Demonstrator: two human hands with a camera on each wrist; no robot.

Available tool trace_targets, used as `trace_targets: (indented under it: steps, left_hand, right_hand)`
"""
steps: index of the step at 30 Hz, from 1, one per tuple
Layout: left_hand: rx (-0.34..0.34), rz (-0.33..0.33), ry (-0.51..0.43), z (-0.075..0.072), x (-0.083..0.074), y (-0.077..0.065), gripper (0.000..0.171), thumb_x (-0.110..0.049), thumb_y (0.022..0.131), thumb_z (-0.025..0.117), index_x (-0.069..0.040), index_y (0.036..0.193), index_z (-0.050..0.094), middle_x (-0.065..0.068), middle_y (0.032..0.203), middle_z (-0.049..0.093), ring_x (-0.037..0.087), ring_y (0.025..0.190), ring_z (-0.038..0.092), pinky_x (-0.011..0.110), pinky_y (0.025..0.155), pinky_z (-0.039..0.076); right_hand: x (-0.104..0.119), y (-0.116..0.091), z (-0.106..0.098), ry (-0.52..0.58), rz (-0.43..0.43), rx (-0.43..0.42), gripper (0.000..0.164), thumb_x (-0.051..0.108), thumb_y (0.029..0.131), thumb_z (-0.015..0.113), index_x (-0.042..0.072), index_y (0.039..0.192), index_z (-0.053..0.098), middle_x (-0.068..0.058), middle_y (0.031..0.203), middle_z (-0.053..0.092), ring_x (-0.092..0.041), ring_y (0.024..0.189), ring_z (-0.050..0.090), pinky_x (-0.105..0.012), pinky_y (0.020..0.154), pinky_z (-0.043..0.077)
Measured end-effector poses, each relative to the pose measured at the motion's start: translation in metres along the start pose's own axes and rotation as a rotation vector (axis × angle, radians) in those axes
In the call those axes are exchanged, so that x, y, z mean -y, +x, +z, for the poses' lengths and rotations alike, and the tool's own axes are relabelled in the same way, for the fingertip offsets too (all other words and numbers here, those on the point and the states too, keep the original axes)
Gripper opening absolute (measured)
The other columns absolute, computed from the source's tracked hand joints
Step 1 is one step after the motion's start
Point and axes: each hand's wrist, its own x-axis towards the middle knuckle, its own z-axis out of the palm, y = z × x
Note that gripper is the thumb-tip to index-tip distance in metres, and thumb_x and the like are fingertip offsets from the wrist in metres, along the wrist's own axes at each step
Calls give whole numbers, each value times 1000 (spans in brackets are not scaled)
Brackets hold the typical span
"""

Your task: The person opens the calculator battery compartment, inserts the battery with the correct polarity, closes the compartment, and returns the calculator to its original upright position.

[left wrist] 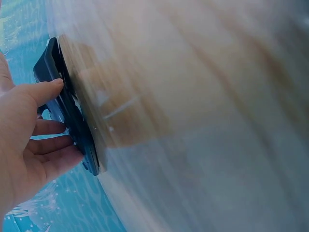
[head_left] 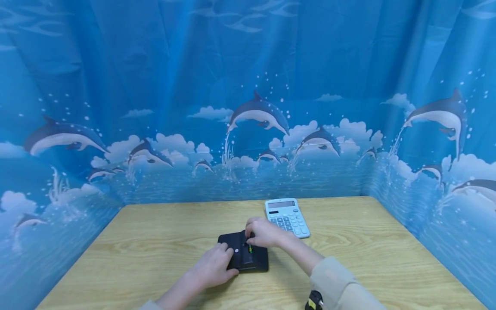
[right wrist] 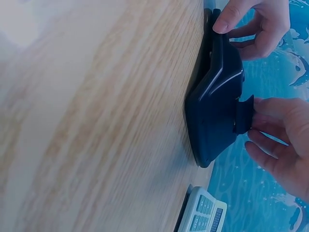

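Observation:
A black, flat-bodied device (head_left: 260,261) with a raised middle lies on the table, its exact kind unclear. My left hand (head_left: 214,264) holds its left side, the thumb at the near edge and the fingers over the top. Above the raised middle, my right hand (head_left: 265,233) pinches a small black flap or cover (right wrist: 245,115), seen standing up from the device in the right wrist view. A small green and yellow item (head_left: 250,249), possibly a battery, shows just below the right fingers. Those fingers partly hide the opening around it.
A light blue calculator (head_left: 299,224) lies behind the right hand, its lower left corner hidden by that hand. The wood-grain table (head_left: 155,241) is bordered by a blue dolphin-print curtain (head_left: 174,86) at the back and sides. A black and yellow wrist device (head_left: 314,300) sits by the right sleeve.

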Motion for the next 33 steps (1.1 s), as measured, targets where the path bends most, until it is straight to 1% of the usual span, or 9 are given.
trace_targets:
  steps: [5, 11, 15, 24, 27, 33]
  left_hand:
    - [-6, 1, 2, 0, 0, 0, 38, -41, 78, 71, -6, 91, 61, 1, 79, 48, 12, 73, 46, 30, 64, 45]
    - [4, -9, -1, 1, 0, 1, 39, -41, 78, 71, -6, 91, 61, 0, 79, 47, 12, 72, 45, 30, 64, 45]
    - [-2, -7, -4, 1, 0, 0, 38, -40, 78, 71, -5, 91, 61, 0, 78, 47, 12, 72, 45, 30, 64, 45]
    - [-7, 10, -10, 1, 0, 0, 37, -39, 78, 71, -6, 90, 61, 0, 78, 47, 12, 72, 46, 30, 63, 44]
    - [-11, 15, -7, 1, 0, 0, 37, -39, 78, 72, -5, 89, 61, 0, 77, 47, 12, 71, 45, 30, 63, 44]
    - [11, 6, -21, 0, 0, 1, 36, -39, 79, 71, -6, 89, 61, 0, 77, 47, 11, 71, 45, 29, 63, 44]
  right_hand:
    - [1, 2, 0, -24, 5, 14, 13, 20, 82, 69, 11, 91, 71, 5, 92, 59, -10, 86, 57, -24, 78, 47]
    - [4, 4, 0, -28, 33, 39, 13, 19, 82, 69, 11, 92, 71, 4, 91, 59, -10, 84, 56, -24, 76, 47]
    - [7, 5, -1, -55, 38, 54, 12, 19, 82, 69, 11, 90, 71, 3, 90, 59, -11, 83, 57, -24, 75, 47]
    - [13, 9, -5, -95, 63, 111, 9, 17, 81, 69, 11, 87, 71, 5, 83, 56, -8, 74, 54, -22, 68, 47]
    - [14, 10, -4, -108, 59, 113, 7, 16, 80, 69, 11, 85, 70, 5, 82, 56, -8, 72, 53, -22, 67, 46]
    - [15, 13, -3, -114, 80, 123, 6, 16, 81, 69, 11, 84, 70, 5, 81, 55, -7, 71, 52, -22, 65, 46]
